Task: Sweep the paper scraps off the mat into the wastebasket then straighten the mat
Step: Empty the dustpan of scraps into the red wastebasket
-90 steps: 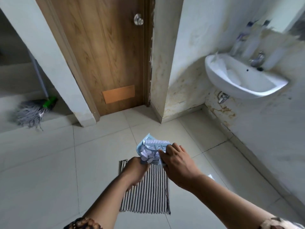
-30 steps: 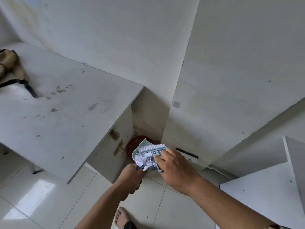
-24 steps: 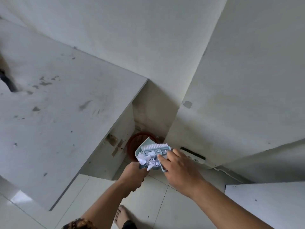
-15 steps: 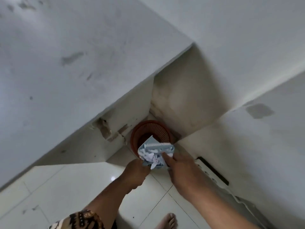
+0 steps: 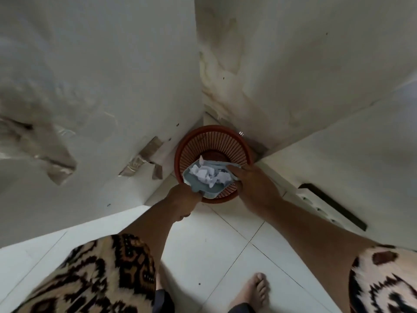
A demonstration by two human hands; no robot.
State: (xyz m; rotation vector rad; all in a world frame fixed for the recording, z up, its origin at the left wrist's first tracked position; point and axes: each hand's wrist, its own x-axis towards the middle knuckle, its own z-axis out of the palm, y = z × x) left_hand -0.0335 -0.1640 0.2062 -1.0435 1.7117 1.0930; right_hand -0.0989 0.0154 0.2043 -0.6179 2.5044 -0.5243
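— Any brand, label or writing you can read?

— None legible. The only print is the brown, black and cream pattern on the sleeves.

— What containers, and what is in them?

— A red slatted wastebasket stands on the tiled floor in the corner between the white walls. What shows of its inside looks bare. Held over its near rim is a pale blue dustpan, piled with crumpled white paper scraps.

— And the hands?

— The left hand is clenched on the dustpan's handle. The right hand grips the pan's right edge, perhaps with a brush, though blur hides it. A bare foot is below.
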